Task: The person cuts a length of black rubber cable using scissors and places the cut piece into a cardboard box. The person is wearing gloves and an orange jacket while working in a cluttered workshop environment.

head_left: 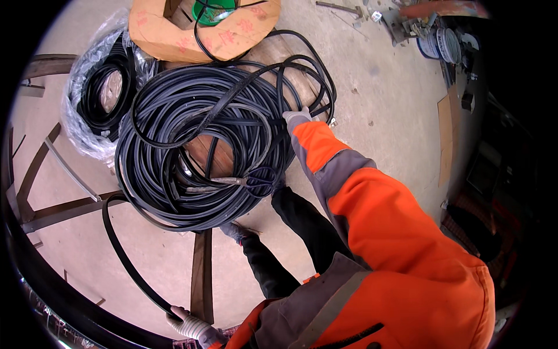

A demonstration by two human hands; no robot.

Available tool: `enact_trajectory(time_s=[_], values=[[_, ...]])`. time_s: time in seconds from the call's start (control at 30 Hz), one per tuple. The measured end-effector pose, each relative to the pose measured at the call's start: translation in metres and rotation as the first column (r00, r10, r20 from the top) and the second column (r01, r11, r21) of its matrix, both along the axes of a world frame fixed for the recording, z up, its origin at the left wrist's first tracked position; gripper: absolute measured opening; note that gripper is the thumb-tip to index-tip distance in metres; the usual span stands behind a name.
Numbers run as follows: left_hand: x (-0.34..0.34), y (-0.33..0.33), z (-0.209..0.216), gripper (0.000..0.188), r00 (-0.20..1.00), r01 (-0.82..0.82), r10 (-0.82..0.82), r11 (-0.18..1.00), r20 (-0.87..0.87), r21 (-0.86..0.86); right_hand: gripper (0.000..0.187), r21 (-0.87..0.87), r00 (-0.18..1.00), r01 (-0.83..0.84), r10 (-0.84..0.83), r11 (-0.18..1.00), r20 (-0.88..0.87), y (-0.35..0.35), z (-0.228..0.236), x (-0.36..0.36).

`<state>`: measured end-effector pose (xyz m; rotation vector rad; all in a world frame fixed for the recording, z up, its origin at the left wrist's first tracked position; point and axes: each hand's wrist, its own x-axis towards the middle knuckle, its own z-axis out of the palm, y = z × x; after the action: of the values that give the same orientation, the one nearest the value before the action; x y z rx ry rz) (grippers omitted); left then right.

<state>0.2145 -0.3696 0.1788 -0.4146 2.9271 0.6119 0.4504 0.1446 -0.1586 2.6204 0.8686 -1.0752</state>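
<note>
A large coil of black rubber strip [174,99] lies in front of me, with loose loops spilling over its far right side. My left hand [189,324], in a pale knitted glove, is closed round the end of a black strip [125,256] that curves down from the coil's left edge. At the right edge of the coil, my gloved right hand [297,116] is closed on a strip among the loops; its fingertips are partly hidden. Scissors [235,181] with dark handles rest on the near part of the coil, closer to my right hand than my left.
Beyond the coil sits a cardboard ring [151,35] with a green tub [210,13] in its opening. A smaller black coil [93,99] in clear plastic wrap [72,125] is at left. Metal frame bars [58,216] spread below it. Flat cardboard [449,134] and spools [447,45] lie right.
</note>
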Motion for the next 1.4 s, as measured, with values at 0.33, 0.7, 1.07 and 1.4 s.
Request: enact_trajectory(time_s=[0.33, 0.7, 1.07, 1.4], values=[[0.002, -0.019, -0.012, 0.041, 0.997, 0.007, -0.001, 0.998, -0.083, 0.067, 0.076, 0.512, 0.893, 0.383, -0.166, 0.769, -0.419, -0.030, 0.138, -0.047], [0.008, 0.010, 0.005, 0.044, 0.998, 0.038, -0.034, 0.995, -0.043, 0.090, 0.048, 0.511, 0.624, 0.439, 0.159, 0.739, -0.765, -0.087, 0.220, -0.187], [0.012, 0.023, 0.016, 0.041, 0.999, 0.042, -0.040, 0.989, -0.015, 0.143, 0.026, 0.563, 0.143, -0.304, 0.621, 0.768, -0.770, -0.279, 0.291, -0.300], [0.014, 0.025, 0.019, 0.042, 0.999, 0.028, -0.025, 0.987, -0.021, 0.156, 0.030, 0.635, 0.232, -0.624, 0.884, 0.455, -0.405, -0.229, 0.230, -0.324]])
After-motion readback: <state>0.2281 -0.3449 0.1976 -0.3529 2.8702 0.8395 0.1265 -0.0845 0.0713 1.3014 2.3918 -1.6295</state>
